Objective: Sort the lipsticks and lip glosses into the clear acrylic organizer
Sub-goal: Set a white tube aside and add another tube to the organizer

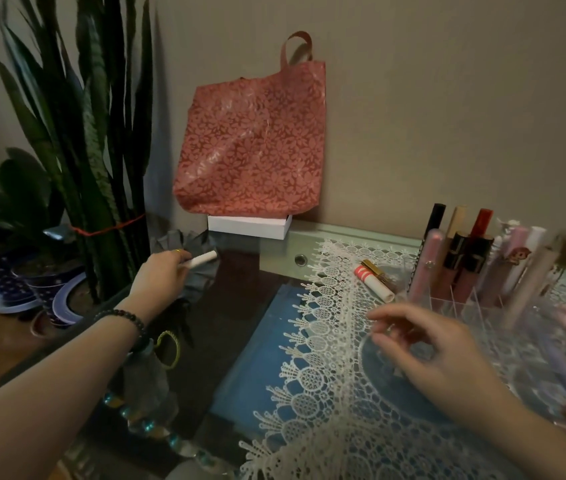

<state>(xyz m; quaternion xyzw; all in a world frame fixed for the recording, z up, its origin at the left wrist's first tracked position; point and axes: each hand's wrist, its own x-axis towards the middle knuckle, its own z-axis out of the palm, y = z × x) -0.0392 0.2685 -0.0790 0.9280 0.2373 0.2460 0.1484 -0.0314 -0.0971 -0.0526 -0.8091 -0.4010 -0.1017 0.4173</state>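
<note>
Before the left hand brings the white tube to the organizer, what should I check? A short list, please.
1. Left hand grips the white tube: ok.
2. Right hand empty, free to help: ok.
3. Organizer has free front compartments: ok.
4. Way to it clear: not ok, a striped tube lies on the lace just left of it.
5. White tube's cap tight: cannot tell.

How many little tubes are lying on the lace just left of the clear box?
2: a red-striped white tube beside the clear acrylic organizer, a gold tube just behind it. None seems hidden.
</note>
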